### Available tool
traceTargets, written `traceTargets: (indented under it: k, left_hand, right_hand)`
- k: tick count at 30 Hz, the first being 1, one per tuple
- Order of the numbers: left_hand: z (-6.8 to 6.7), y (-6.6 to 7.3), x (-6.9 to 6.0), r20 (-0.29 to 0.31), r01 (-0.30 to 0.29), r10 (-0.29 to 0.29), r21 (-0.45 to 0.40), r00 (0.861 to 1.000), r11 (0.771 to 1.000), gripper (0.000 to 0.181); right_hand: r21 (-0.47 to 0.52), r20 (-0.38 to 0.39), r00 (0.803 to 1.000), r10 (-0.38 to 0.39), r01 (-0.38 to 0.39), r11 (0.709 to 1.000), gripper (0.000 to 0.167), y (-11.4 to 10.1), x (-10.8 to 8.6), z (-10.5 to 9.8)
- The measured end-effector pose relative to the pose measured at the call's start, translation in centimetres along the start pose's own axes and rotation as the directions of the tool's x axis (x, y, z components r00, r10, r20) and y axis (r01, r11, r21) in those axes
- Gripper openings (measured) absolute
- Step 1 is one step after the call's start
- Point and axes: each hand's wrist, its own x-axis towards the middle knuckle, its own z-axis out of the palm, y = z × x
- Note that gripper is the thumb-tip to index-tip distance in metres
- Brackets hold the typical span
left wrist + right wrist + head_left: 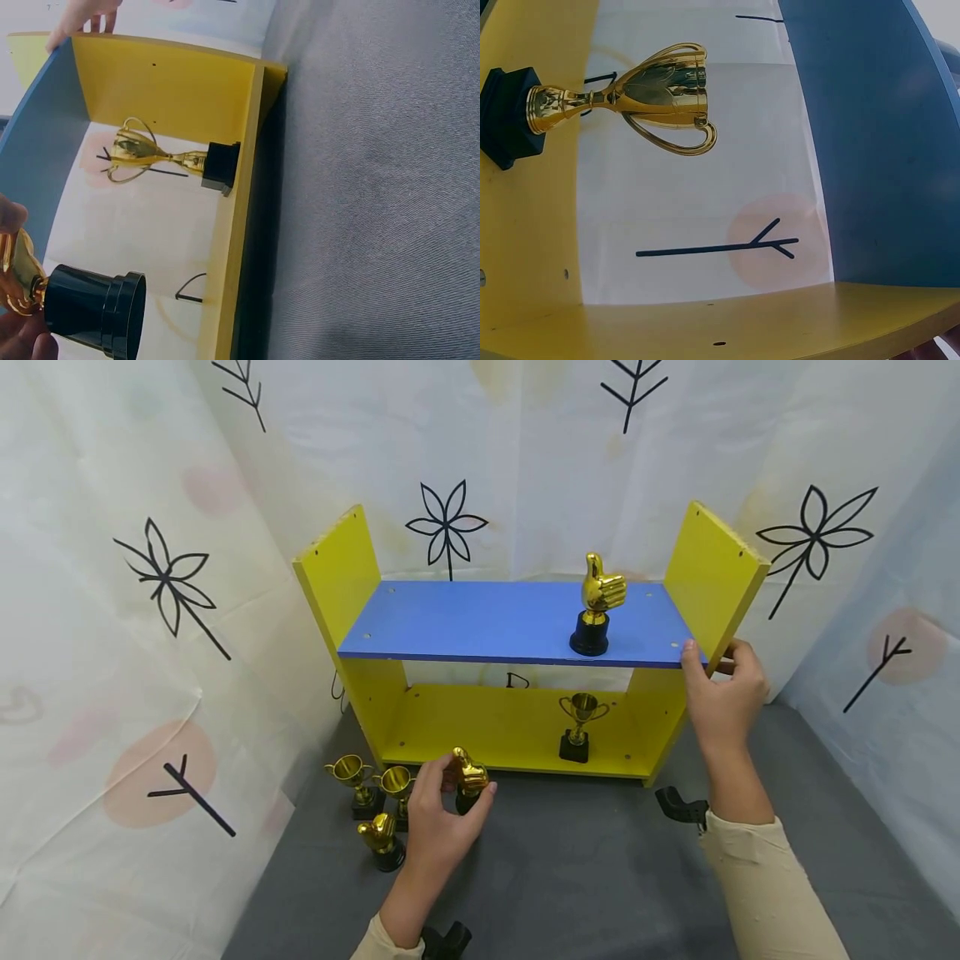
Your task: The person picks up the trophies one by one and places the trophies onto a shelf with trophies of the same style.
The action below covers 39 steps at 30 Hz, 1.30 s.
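Observation:
My left hand (442, 822) grips a gold thumbs-up trophy (470, 774) by its gold top; its black base (94, 309) shows in the left wrist view. My right hand (726, 693) grips the right side of the yellow and blue shelf (480, 657), thumb at the blue board's front corner, fingers around the side panel's outside. Another thumbs-up trophy (602, 592) stands on the blue board toward the right. Below it, a gold cup trophy (577, 727) stands on the yellow bottom board, seen also in the right wrist view.
On the grey surface (570, 868) left of my left hand are two cup trophies (349, 772) (397, 783) and a thumbs-up trophy (381, 837). A patterned white cloth (555, 468) hangs behind the shelf and along both sides.

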Motion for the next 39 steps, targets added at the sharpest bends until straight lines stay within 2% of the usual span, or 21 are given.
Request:
traceTargets:
  k: [8, 21, 28, 39]
  left_hand:
    - [0.0, 0.2, 0.6, -0.006, 0.010, -0.010, 0.001, 1.000, 1.000, 0.059]
    - [0.7, 1.3, 3.0, -0.006, -0.015, 0.015, -0.048, 1.000, 0.999, 0.062]
    - [1.1, 2.1, 3.9, -0.013, -0.013, 0.012, -0.046, 1.000, 0.999, 0.062]
    - [1.2, 2.9, 5.4, -0.028, -0.047, 0.045, -0.093, 0.999, 0.995, 0.060]
  right_hand:
    - [-0.012, 0.010, 1.000, 0.026, -0.025, 1.000, 0.048, 0.0, 0.0, 0.0]
    - [-0.028, 0.009, 0.998, 0.058, -0.058, 0.998, 0.042, 0.3, 0.1, 0.2]
    - [-0.014, -0.004, 0.999, 0.043, -0.043, 0.999, 0.041, 0.4, 0.1, 0.3]
    - [-0.010, -0.011, 0.999, 0.030, -0.030, 0.999, 0.041, 0.6, 0.2, 0.3]
